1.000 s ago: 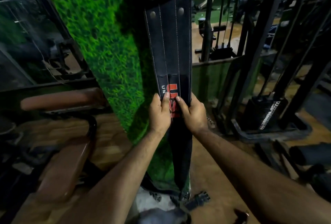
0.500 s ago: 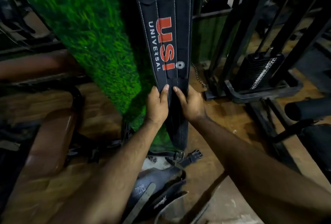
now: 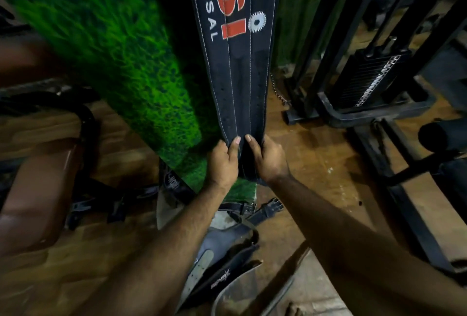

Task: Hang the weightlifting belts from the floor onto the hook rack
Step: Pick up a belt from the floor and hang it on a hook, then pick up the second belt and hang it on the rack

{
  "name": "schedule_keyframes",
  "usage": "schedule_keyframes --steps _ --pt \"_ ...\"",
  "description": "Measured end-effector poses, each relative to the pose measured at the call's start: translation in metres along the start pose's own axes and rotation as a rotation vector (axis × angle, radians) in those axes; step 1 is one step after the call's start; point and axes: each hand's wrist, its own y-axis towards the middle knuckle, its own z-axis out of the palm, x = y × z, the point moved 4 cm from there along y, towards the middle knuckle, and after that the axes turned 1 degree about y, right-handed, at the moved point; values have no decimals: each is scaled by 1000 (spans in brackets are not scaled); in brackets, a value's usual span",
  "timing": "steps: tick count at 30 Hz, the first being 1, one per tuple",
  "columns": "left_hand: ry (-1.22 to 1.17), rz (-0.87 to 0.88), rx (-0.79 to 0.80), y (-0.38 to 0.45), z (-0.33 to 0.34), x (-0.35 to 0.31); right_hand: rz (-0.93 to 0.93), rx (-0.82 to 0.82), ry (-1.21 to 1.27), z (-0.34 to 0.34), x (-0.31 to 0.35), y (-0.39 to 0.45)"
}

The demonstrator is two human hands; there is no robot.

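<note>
A long black weightlifting belt [image 3: 240, 83] with red and white lettering hangs straight down in front of a green turf-covered pillar [image 3: 121, 58]; its top runs out of frame, so the hook rack is hidden. My left hand [image 3: 223, 164] grips the belt's lower left edge, thumb on the front. My right hand [image 3: 269, 161] grips the lower right edge the same way. More belts [image 3: 222, 260] lie in a heap on the floor below my forearms, one black buckled strap [image 3: 262, 210] among them.
A brown padded bench [image 3: 38, 197] with a black frame stands at the left. At the right, a black cable machine with a weight stack [image 3: 366, 80] and a padded roller [image 3: 439, 136]. The floor is wood-patterned.
Both hands have slid down the hanging belt from the logo to near its bottom end. The view has tilted downward, and more of the floor heap shows.
</note>
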Motion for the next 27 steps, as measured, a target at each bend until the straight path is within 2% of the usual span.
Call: schedule_keyframes --steps 12,15,19,24,27 --pt "89 -232 139 -45 26 91 251 112 103 51 -90 -46" --pt "65 -301 154 -62 24 105 397 83 168 65 -111 -69" --pt "167 -448 195 -96 23 146 598 37 242 82 -144 -114" --pt "179 -536 390 -154 32 213 824 -49 356 100 -197 -184" --pt "138 -612 522 -193 39 242 895 9 387 112 -220 -221"
